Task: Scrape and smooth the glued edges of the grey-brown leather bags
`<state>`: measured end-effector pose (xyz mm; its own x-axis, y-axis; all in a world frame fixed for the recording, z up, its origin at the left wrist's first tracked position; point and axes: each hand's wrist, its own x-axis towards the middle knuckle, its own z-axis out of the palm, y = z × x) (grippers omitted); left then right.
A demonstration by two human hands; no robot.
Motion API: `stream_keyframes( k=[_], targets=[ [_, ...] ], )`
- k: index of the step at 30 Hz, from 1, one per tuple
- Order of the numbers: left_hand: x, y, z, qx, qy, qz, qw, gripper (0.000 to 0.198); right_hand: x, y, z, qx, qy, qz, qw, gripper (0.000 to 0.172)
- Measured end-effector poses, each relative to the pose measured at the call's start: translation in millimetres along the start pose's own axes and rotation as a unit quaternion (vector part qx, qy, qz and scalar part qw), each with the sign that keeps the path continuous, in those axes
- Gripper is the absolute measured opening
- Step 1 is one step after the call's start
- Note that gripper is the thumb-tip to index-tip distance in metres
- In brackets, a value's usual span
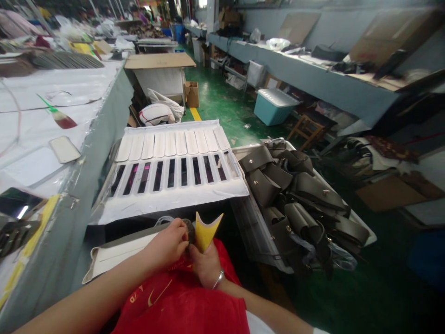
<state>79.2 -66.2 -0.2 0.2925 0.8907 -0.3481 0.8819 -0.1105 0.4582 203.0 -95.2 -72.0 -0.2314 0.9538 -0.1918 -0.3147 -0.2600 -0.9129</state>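
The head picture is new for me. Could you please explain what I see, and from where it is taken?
No robot here: one camera, worn on a person's head, looks forward and down. The bare left hand seems to pinch a small dark piece; the bare right hand holds a yellow piece. Ahead is a white board with a row of pale flaps above dark slots. To the right, a tub holds folded grey-brown pieces. The left table bears a bottle.
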Motion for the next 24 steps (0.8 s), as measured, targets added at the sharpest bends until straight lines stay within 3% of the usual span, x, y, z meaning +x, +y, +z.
stream_keyframes(
  k=[4,8,12,17,21,24],
  targets=[
    [3.1,-4.7,-2.2,-0.029,-0.014,0.016,0.999,0.006,0.3,-6.7,1.4,0.027,0.025,-0.005,0.999,0.047],
    [4.0,-6.0,-2.4,-0.045,-0.024,0.036,0.998,0.006,1.3,-7.7,-2.4,0.055,-0.015,0.022,0.998,0.03],
    [5.3,-10.0,-1.6,-0.072,-0.012,0.053,0.996,0.007,2.8,-11.2,-3.4,0.085,-0.036,0.047,0.995,0.03],
    [6.1,-16.1,-0.8,-0.065,-0.013,0.069,0.995,0.007,4.8,-15.3,1.0,0.035,-0.016,0.03,0.999,0.027],
    [6.3,-20.9,-1.0,-0.064,-0.01,0.079,0.995,0.007,7.3,-8.6,6.2,-0.018,0.029,0.017,0.999,0.039],
    [7.5,-22.3,-3.4,-0.064,-0.013,0.083,0.994,0.008,8.9,-3.5,10.4,-0.047,0.03,0.015,0.998,0.04]
  ],
)
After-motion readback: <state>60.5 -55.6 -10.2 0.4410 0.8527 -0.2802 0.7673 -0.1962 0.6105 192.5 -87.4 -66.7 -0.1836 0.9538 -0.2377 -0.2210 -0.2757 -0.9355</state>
